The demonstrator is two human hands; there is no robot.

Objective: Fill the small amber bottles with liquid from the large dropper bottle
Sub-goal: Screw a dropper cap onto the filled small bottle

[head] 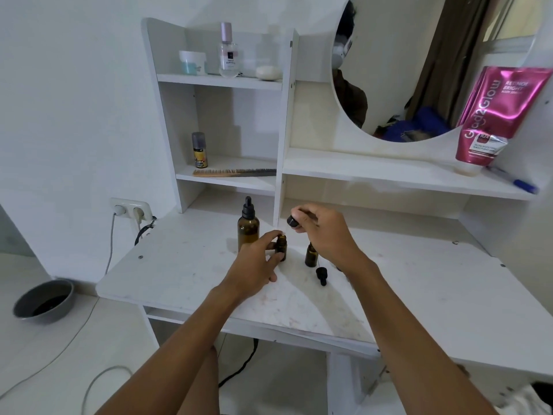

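- Head view: pink Glad2Glow tube (496, 115), at 2 o'clock, reads "Retinol Bright".
- Large dropper bottle (248, 227) stands capped at 11 o'clock of the hands.
- Left hand (257, 265) grasps a small amber bottle (281, 248); a second small bottle (311, 256) stands just beside it, at 3 o'clock.
- Right hand (323, 232) pinches a black dropper cap (292, 221) above it; judged uncapping, filling next.

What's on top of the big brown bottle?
The big brown bottle has its black dropper cap on top, upright and closed. How much liquid is inside cannot be judged through the dark glass.
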